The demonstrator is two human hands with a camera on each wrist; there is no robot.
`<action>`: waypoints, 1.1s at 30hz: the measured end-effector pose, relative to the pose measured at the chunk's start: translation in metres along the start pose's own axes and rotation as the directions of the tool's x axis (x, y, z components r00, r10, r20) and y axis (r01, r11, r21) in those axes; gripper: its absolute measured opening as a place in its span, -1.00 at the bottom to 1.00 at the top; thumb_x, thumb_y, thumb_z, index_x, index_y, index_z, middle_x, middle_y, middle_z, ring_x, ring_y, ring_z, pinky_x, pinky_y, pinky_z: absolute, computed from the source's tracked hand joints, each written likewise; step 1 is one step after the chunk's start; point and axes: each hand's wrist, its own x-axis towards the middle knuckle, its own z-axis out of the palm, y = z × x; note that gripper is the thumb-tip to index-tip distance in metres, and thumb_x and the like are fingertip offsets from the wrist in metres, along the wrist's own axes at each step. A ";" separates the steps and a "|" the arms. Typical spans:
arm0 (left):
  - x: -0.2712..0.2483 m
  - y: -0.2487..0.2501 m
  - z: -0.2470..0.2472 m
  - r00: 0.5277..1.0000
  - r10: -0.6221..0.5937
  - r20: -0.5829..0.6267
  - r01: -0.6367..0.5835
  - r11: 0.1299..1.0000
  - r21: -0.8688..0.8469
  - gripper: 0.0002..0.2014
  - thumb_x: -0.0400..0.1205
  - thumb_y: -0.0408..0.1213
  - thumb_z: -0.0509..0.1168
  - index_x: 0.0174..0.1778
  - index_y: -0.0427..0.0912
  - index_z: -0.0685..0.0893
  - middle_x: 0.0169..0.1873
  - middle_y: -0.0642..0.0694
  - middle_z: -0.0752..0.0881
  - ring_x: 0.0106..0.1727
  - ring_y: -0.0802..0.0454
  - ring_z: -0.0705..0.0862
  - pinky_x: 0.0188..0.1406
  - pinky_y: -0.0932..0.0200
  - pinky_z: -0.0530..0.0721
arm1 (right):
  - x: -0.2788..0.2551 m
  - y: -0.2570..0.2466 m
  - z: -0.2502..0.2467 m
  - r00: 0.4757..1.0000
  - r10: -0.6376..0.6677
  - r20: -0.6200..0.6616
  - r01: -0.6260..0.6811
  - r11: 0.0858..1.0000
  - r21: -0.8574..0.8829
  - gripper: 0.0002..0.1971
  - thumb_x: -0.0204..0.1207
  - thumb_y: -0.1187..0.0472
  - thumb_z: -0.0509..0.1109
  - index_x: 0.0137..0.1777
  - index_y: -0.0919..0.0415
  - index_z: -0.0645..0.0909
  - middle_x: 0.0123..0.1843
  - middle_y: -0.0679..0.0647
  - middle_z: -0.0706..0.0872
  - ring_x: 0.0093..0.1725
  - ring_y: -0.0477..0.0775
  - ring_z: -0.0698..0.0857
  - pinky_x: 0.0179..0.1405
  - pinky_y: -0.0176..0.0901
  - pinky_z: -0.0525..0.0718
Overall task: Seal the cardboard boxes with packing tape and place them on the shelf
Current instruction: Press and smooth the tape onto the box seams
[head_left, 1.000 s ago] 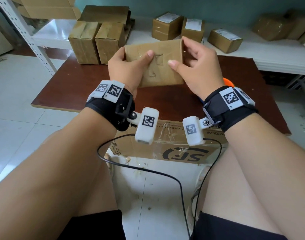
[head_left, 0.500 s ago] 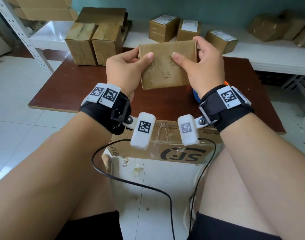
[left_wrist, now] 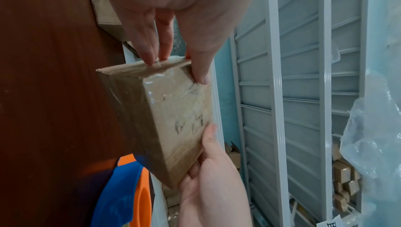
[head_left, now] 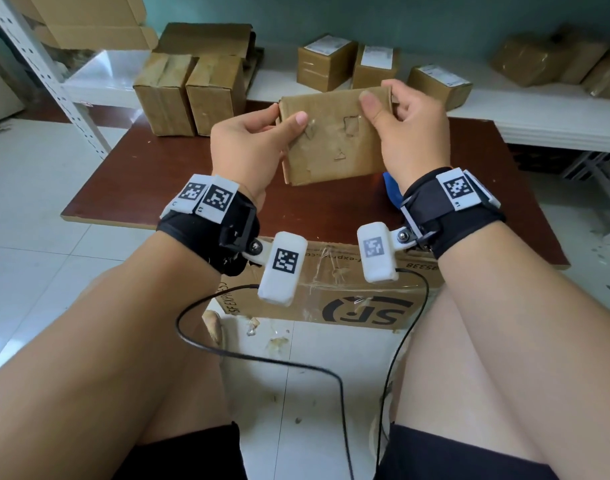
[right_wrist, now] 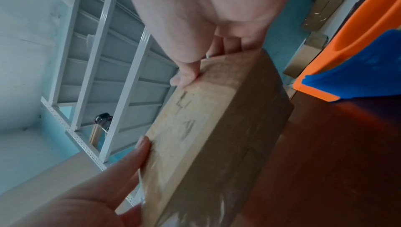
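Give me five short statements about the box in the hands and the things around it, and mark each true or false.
1. Both hands hold the small cardboard box. True: the left hand grips its left end and the right hand its right end.
2. The box rests flat on the brown table. False: it is held up above the table.
3. Two tall brown boxes stand side by side at the table's far left. True.
4. The white shelf behind the table bears no boxes. False: several small boxes sit on it.
5. The box's faces look glossy with clear tape in the left wrist view. True.
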 end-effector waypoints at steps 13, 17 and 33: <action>0.014 0.004 -0.008 0.986 -0.126 -0.108 0.125 0.992 -0.014 -0.54 0.45 0.11 0.69 0.21 -0.02 0.93 0.08 0.03 0.93 0.23 -0.02 0.87 0.32 -0.13 0.82 | -0.001 -0.009 0.008 0.997 0.040 -0.063 -0.044 0.996 -0.078 -0.60 0.83 -0.18 0.26 -0.24 -0.05 0.58 -0.33 -0.14 0.58 -0.37 -0.28 0.53 -0.28 -0.32 0.40; 0.016 0.008 -0.006 0.936 -0.351 -0.036 0.340 0.923 -0.179 -0.65 0.63 0.01 0.59 0.22 -0.13 0.87 0.15 -0.18 0.91 0.15 -0.21 0.91 -0.02 -0.23 0.90 | -0.018 -0.021 0.021 0.980 0.144 0.141 -0.137 0.989 -0.054 -0.08 0.56 -0.53 0.37 0.74 0.07 0.38 0.58 -0.09 0.62 0.52 -0.12 0.59 0.52 -0.17 0.49; 0.009 0.002 0.002 0.913 -0.397 -0.091 0.394 0.918 -0.046 -0.31 0.48 0.32 0.62 0.33 -0.13 0.75 0.04 -0.08 0.92 0.00 -0.01 0.93 0.06 -0.05 0.91 | -0.011 -0.023 0.035 0.999 -0.040 0.018 0.043 0.965 -0.259 -0.27 0.62 -0.54 0.19 0.62 -0.11 0.55 0.38 -0.19 0.79 0.35 -0.02 0.75 0.28 0.09 0.75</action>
